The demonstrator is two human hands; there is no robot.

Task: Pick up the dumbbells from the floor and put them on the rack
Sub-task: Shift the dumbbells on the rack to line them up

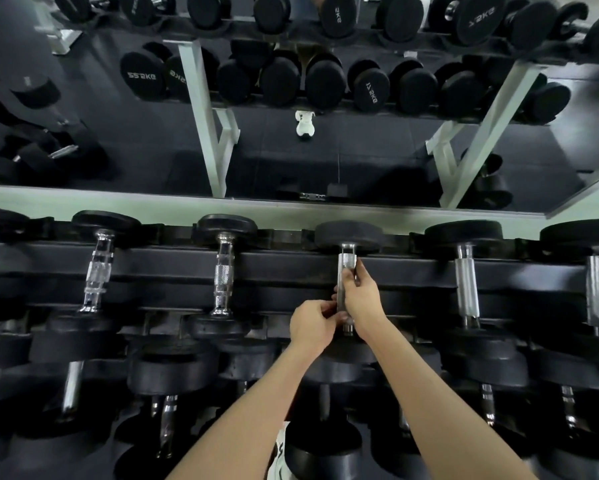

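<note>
A black dumbbell [348, 234] with a chrome handle lies across the top tier of the dark rack [291, 263], its far head against the back rail. Both hands hold its handle. My right hand [360, 296] wraps the middle of the handle from the right. My left hand [312, 323] grips the near end of the handle, just below the right hand. The near head of this dumbbell is mostly hidden behind my hands and forearms.
Several other dumbbells [223, 271] fill the top tier on both sides, with more on the lower tiers [173, 372] toward me. A wall mirror [291, 143] behind the rack reflects the rack and floor. A white shoe [280, 459] shows at the bottom.
</note>
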